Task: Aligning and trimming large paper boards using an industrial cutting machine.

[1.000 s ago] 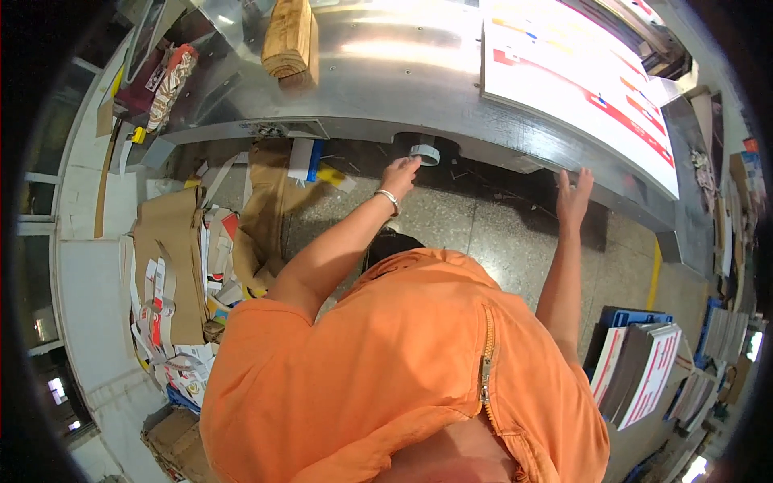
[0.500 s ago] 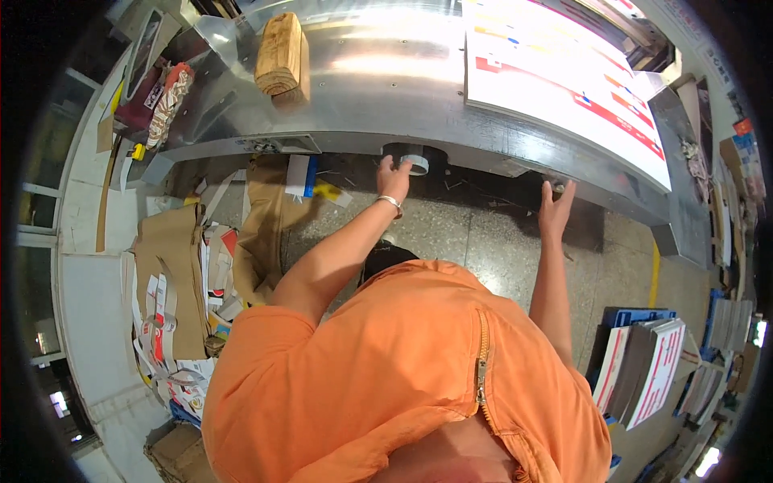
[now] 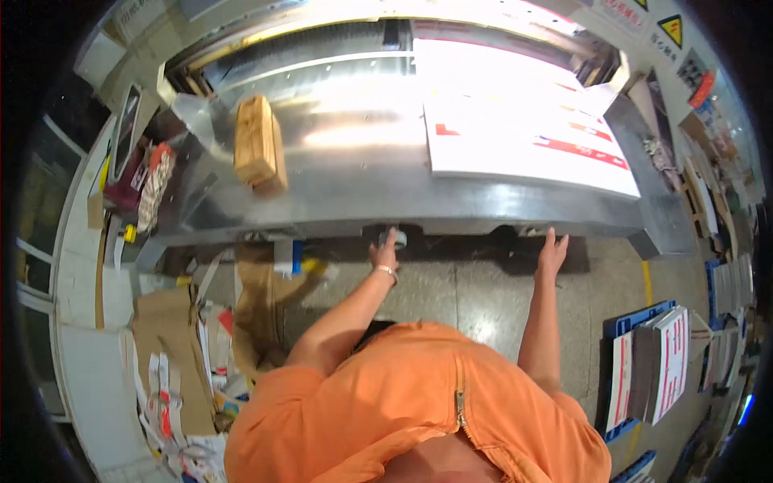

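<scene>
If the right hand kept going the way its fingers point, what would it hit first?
Probably the front edge of the shiny metal machine table: the right hand points up at it from just below, though depth is unclear.

Bright overhead light fell on the far metal table [image 3: 354, 185], throwing strong white glare across its surface and washing out the printed sheets [image 3: 523, 129]. A dark shadow lay under the table's near edge. Straight lines bent toward the black round rim, where detail went soft and dim.
</scene>
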Tool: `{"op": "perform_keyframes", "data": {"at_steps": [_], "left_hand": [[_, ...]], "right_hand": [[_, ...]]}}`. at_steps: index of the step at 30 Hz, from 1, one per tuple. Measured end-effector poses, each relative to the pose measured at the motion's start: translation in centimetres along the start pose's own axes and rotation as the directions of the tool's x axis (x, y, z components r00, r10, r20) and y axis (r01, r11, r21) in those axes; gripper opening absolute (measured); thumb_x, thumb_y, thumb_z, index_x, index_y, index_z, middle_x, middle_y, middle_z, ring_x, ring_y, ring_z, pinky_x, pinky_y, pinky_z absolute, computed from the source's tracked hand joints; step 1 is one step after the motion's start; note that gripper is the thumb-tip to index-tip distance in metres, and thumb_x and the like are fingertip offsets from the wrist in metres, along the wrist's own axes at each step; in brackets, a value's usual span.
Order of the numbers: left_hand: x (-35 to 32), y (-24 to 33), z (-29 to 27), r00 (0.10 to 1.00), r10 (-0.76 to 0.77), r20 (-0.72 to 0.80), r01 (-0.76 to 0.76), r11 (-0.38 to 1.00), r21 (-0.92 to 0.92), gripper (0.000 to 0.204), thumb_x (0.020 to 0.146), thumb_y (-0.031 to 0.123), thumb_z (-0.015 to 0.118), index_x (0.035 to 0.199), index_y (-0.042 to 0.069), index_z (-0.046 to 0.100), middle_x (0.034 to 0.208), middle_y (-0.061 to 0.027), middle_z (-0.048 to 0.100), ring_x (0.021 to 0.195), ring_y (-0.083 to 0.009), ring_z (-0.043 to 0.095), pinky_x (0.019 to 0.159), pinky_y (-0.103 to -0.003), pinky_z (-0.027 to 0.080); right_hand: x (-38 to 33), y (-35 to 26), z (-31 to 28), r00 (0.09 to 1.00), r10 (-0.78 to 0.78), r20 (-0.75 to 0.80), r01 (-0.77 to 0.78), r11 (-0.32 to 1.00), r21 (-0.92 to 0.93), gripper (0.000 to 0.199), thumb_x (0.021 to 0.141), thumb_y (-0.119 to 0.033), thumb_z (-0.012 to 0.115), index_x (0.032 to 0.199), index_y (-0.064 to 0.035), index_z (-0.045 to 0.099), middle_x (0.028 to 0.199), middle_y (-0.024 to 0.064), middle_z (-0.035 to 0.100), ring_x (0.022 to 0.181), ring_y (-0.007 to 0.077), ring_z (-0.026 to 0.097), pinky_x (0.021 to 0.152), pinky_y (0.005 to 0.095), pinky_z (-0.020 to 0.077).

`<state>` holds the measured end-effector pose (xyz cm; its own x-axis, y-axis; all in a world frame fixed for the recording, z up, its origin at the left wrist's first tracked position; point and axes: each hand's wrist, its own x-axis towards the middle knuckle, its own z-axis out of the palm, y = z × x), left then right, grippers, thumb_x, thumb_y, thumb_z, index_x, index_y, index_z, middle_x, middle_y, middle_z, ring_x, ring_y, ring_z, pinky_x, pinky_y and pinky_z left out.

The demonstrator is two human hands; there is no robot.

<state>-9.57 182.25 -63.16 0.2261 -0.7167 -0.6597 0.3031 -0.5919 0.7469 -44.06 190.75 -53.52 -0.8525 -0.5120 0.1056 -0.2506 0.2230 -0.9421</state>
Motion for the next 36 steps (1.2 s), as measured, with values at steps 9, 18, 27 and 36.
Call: {"op": "perform_keyframes", "data": {"at_steps": [9, 18, 27, 36], "left_hand": [[2.5, 0.0, 3.2, 0.987, -0.156, -0.026, 0.143, 0.951, -0.276, 0.062, 0.084, 0.055, 0.054, 0.128, 0.012, 0.045, 0.127, -0.0087, 0.044, 0.112, -0.0299, 0.047, 0.083, -0.042, 0.05], [3.7, 0.1, 4.0, 0.977, -0.171, -0.13, 0.125, 0.944, -0.306, 0.052, 0.089, 0.051, 0.042, 0.127, 0.015, 0.044, 0.126, -0.0084, 0.044, 0.11, -0.0285, 0.046, 0.083, -0.047, 0.048], [4.7, 1.6, 5.6, 0.936, -0.319, -0.146, 0.187, 0.806, -0.561, 0.05, 0.089, 0.052, 0.035, 0.118, 0.016, 0.052, 0.118, -0.001, 0.054, 0.106, -0.0237, 0.051, 0.086, -0.052, 0.039], [5.4, 2.9, 5.1, 0.946, -0.322, -0.023, 0.22, 0.696, -0.684, 0.049, 0.089, 0.052, 0.035, 0.119, 0.017, 0.051, 0.12, 0.0, 0.053, 0.109, -0.0234, 0.05, 0.087, -0.052, 0.039]], "right_hand": [[6.6, 2.1, -1.3, 0.972, 0.17, -0.163, -0.16, 0.984, 0.074, 0.082, 0.085, -0.037, 0.059, 0.139, 0.0084, 0.018, 0.144, 0.0236, 0.026, 0.133, 0.0342, 0.028, 0.107, 0.0381, 0.0261], [15.6, 3.6, 0.1, 0.895, 0.379, -0.234, -0.315, 0.91, 0.27, 0.089, 0.085, -0.04, 0.057, 0.139, 0.011, 0.007, 0.148, 0.0246, 0.013, 0.137, 0.0346, 0.018, 0.11, 0.0383, 0.0217], [15.7, 2.4, 2.8, 0.735, 0.483, -0.476, -0.416, 0.875, 0.246, 0.087, 0.087, -0.047, 0.05, 0.138, 0.0114, 0.011, 0.145, 0.0266, 0.017, 0.134, 0.0396, 0.022, 0.11, 0.0435, 0.0235], [16.6, 3.5, 2.5, 0.773, 0.446, -0.451, -0.417, 0.893, 0.168, 0.083, 0.085, -0.044, 0.056, 0.127, 0.0195, 0.023, 0.131, 0.0389, 0.031, 0.124, 0.0453, 0.036, 0.104, 0.0473, 0.0319]]}}
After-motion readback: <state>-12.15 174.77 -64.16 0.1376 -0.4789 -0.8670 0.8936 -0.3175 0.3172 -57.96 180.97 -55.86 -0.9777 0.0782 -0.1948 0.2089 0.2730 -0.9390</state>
